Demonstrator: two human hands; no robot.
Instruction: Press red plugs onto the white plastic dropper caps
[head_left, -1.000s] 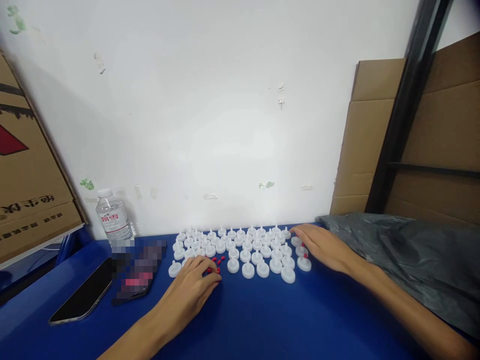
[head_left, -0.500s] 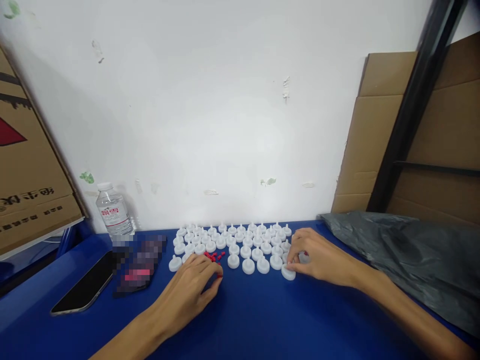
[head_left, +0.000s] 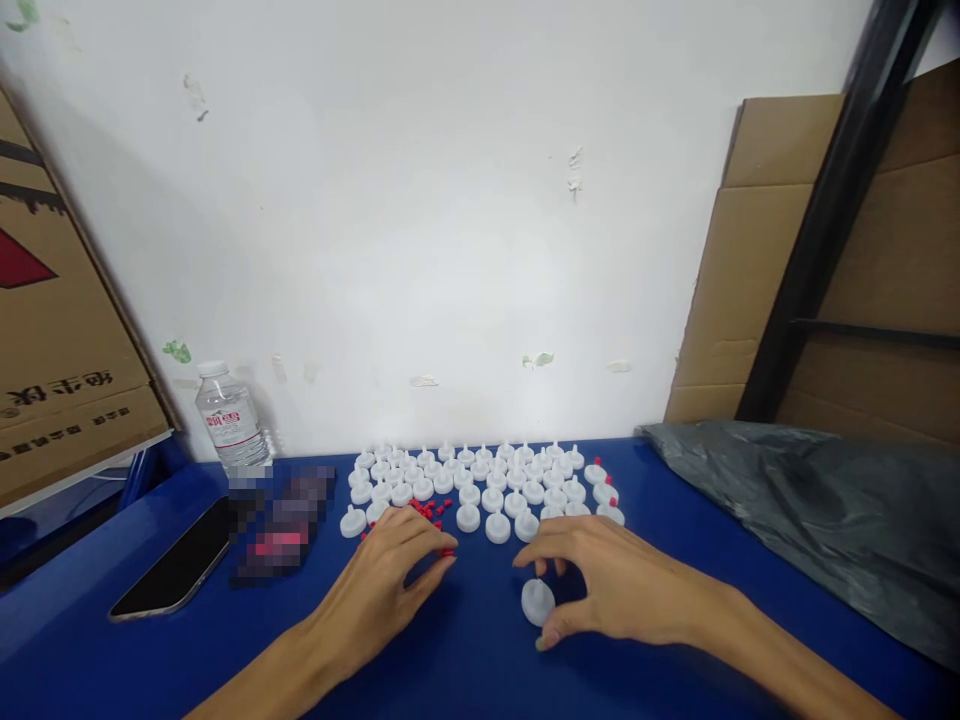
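Rows of small white plastic caps [head_left: 480, 480] stand on the blue table [head_left: 465, 660] near the wall. My right hand [head_left: 607, 590] grips one white cap [head_left: 538, 601] between thumb and fingers, lifted toward me in front of the rows. My left hand [head_left: 382, 585] rests curled on the table, fingertips pinched at a little heap of red pins [head_left: 429, 512]; one red pin [head_left: 448, 552] shows at the fingertips. A few caps at the right end [head_left: 609, 497] carry red pins.
A water bottle [head_left: 229, 425] stands by the wall at left, with a dark phone [head_left: 174, 570] and a blurred item [head_left: 281, 520] beside it. A grey plastic bag [head_left: 817, 510] lies at right. Cardboard boxes [head_left: 60, 370] flank both sides; a black metal frame [head_left: 832, 220] leans at right.
My right hand went from the right end of the rows to a front cap, picked it up and drew it toward me. My left hand stayed at the red pins.
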